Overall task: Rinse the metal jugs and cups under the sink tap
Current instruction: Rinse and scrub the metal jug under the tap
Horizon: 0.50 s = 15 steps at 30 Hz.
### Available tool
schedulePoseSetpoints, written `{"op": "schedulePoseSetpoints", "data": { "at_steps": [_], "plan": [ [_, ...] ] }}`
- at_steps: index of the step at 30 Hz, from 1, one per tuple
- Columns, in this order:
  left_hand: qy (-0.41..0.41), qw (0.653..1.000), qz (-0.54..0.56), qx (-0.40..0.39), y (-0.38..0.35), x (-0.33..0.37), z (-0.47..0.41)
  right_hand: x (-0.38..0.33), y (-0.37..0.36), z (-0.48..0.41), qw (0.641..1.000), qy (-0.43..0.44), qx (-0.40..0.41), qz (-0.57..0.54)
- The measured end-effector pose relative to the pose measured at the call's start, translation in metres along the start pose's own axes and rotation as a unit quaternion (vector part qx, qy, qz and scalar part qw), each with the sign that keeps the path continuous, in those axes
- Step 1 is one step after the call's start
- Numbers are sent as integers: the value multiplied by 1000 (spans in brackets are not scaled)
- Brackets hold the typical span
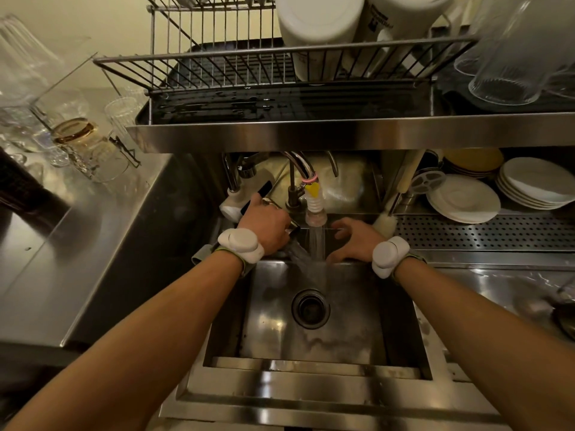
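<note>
Metal jug (294, 247) tilts in curled grip of left hand (268, 226); right hand (353, 241) spread.

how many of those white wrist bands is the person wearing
2: one white wrist band on the left wrist, behind the left hand; the other on the right wrist, behind the right hand. None seems hidden.
</note>
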<state>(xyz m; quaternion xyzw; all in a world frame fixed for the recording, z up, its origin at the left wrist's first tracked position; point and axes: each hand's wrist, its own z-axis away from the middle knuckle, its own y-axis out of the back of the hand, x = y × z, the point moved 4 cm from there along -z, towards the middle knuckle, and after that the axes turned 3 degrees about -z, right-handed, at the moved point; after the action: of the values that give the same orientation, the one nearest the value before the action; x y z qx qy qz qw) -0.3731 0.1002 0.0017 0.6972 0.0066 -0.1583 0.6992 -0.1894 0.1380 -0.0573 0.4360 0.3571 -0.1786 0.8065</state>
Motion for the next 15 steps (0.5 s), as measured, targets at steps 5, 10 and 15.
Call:
{"op": "schedulePoseSetpoints", "data": {
  "at_steps": [5, 10, 15],
  "plan": [
    [-17, 999, -40, 10, 4, 4, 0, -1, 0, -1, 1000, 3, -2, 14],
    [95, 976, 181, -75, -13, -10, -3, 0, 3, -4, 1000, 0, -1, 1],
    [163, 846, 486, -145, -36, -2, 6, 6, -4, -4, 999, 2, -3, -37]
  ]
}}
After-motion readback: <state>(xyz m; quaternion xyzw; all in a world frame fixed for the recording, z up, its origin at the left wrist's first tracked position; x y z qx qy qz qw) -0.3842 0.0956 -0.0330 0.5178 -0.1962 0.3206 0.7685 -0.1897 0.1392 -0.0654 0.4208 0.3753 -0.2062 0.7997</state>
